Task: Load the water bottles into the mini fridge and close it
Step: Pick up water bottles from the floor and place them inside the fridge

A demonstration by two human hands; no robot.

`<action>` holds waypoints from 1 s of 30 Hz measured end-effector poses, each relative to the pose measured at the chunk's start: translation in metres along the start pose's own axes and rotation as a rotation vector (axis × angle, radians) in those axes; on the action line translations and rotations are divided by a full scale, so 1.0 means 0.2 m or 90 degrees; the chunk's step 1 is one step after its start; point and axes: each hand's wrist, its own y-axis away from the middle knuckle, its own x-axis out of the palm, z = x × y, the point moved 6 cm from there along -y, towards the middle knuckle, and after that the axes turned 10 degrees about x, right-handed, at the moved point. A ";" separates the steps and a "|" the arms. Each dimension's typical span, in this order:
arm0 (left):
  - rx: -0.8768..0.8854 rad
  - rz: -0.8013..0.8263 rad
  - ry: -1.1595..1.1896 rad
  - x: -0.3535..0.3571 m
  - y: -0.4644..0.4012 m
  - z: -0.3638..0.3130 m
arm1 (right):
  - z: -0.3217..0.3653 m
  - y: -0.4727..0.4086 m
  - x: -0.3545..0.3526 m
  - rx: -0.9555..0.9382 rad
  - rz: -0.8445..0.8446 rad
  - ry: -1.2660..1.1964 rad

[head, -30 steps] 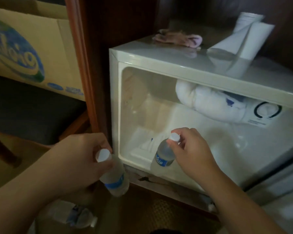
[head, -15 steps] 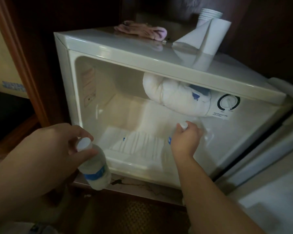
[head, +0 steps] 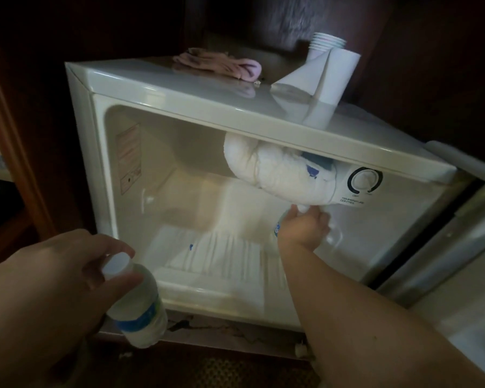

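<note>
The white mini fridge (head: 207,107) stands open inside a dark wooden cabinet. Its door (head: 459,275) swings out at the right. My right hand (head: 305,228) reaches deep into the fridge at the back right and grips a small water bottle (head: 277,229) by its top; only the blue label and part of the clear body show. My left hand (head: 53,281) hangs in front of the fridge's lower left corner. It holds a second water bottle (head: 137,312) with a white cap and blue label, gripped at the neck.
A frosted white lump (head: 277,172) hangs under the fridge ceiling next to the temperature dial (head: 364,180). On top of the fridge lie a pink cloth (head: 219,64) and a stack of paper cups in white wrap (head: 319,77). A wooden cabinet post (head: 17,152) stands at the left.
My right hand has carried its bottle from the fridge's front lip to the back right of the interior. My left hand has kept its bottle in front of the fridge. The view has shifted right.
</note>
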 end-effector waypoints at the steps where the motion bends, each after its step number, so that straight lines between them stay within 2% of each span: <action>1: 0.009 -0.016 0.038 -0.02 0.00 -0.05 | -0.01 0.01 -0.01 0.011 0.008 -0.004; 3: 0.042 -0.027 0.086 -0.06 0.00 -0.17 | -0.03 0.03 -0.01 0.050 0.051 -0.016; 5: 0.059 -0.056 0.081 -0.04 -0.02 -0.21 | -0.06 0.06 0.01 0.090 0.099 -0.037; 7: 0.051 -0.036 0.039 -0.01 -0.05 -0.20 | -0.11 0.10 0.03 0.130 0.154 -0.051; 9: 0.044 -0.019 -0.008 0.00 -0.07 -0.20 | -0.14 0.14 0.06 0.129 0.205 -0.038; 11: 0.042 -0.007 0.006 0.02 -0.08 -0.20 | -0.14 0.14 0.08 0.113 0.225 -0.024; 21: 0.068 -0.013 -0.026 0.05 -0.09 -0.29 | -0.14 -0.01 0.08 0.126 0.163 0.030; 25: 0.071 -0.017 -0.043 0.07 -0.07 -0.32 | -0.21 -0.06 0.07 0.118 0.192 -0.028; 28: 0.063 -0.003 -0.053 0.08 -0.07 -0.33 | -0.22 -0.06 0.07 0.168 0.189 -0.092; 30: 0.059 -0.007 -0.059 0.08 -0.07 -0.33 | -0.21 -0.04 0.05 0.151 0.186 -0.077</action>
